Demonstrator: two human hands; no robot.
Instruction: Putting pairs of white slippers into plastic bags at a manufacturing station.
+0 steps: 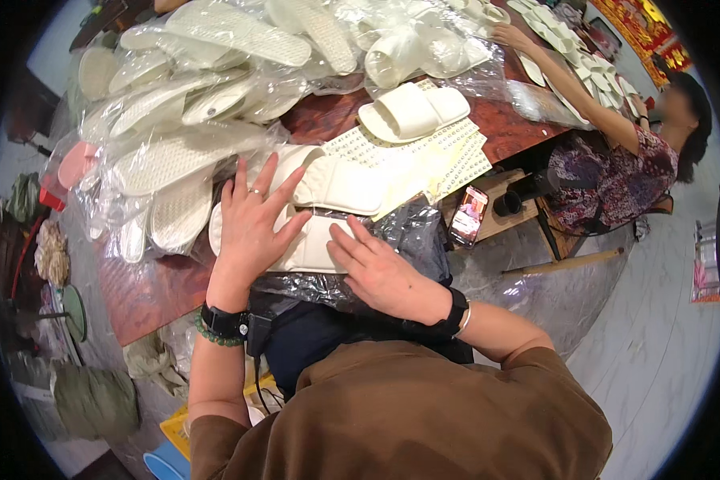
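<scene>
Just in front of me a pair of cream slide slippers lies side by side. My left hand (256, 216) is over the left ends of both, its fingers spread, holding nothing. Partly covered by my hands is the nearer slipper (316, 246). The fingertips of my right hand (388, 276) rest at its right end, fingers outstretched. The farther slipper (348, 186) lies right behind it, its strap toward the right. Another cream slipper (416, 112) sits on yellowish sheets of small stickers (464, 156). Whether anything tiny is under my fingertips I cannot tell.
Many slippers in clear plastic bags (188, 152) are heaped at the left and back of the reddish table (156, 300). Right of me a phone (469, 216) and a dark cup (506, 203) stand on a wooden stool. A co-worker (616, 172) reaches across the far right.
</scene>
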